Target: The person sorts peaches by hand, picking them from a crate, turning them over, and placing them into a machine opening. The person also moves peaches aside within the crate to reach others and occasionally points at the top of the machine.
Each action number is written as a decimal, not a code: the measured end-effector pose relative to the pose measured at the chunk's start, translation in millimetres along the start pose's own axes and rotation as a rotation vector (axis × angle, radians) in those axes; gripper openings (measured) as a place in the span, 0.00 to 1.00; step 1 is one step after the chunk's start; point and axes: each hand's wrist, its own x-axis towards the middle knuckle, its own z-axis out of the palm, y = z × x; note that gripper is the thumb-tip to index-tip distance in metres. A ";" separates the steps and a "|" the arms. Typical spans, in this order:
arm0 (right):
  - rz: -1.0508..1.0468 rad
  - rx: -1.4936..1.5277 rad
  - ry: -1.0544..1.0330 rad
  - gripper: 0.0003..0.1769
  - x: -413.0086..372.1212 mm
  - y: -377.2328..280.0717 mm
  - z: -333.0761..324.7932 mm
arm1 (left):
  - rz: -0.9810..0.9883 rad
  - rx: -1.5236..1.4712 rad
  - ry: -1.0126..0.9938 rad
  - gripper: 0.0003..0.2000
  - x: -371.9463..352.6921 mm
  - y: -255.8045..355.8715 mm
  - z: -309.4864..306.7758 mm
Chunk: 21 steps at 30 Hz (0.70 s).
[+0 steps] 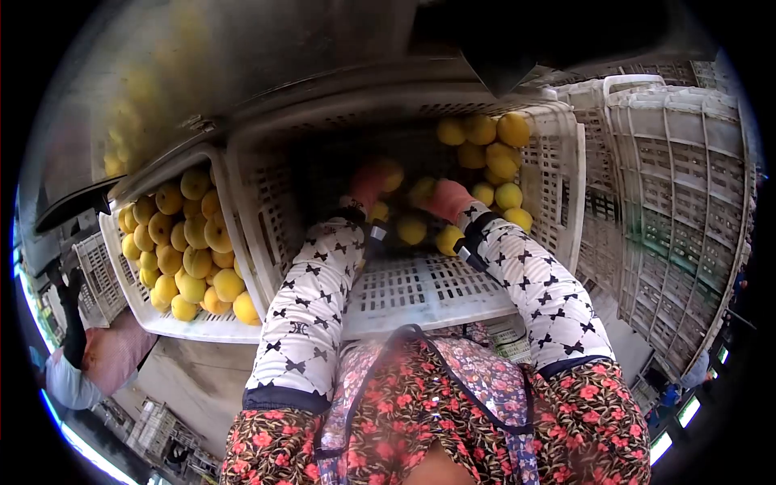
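Both my hands, in pink gloves, reach down into a white plastic crate (432, 303). At the fingers of my left hand (368, 183) is a yellow peach (391, 174), and the hand is closed around it. My right hand (449, 200) is closed on another peach (422, 191), greenish yellow and partly blurred. Below and between the hands lie a few loose peaches (411, 229). More peaches (503, 162) are heaped along the crate's right side. The crate's far left interior is dark.
To the left stands a white crate full of peaches (182, 242). Stacked crates (679, 186) rise on the right. A metal surface (242, 48) hangs over the crates' far side. Another person (101, 360) is at the far left.
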 end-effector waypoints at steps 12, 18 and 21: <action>-0.492 0.735 0.227 0.57 -83.0 -32.7 -61.3 | 0.233 -0.431 -0.304 0.20 -122.2 98.8 20.1; -0.449 0.542 0.723 0.55 -149.7 -50.6 -66.4 | 0.274 -0.225 -0.366 0.23 -176.7 169.3 80.3; -0.516 0.681 1.030 0.46 -158.8 -64.9 -70.1 | 0.230 -0.442 -0.384 0.19 -183.0 186.8 91.4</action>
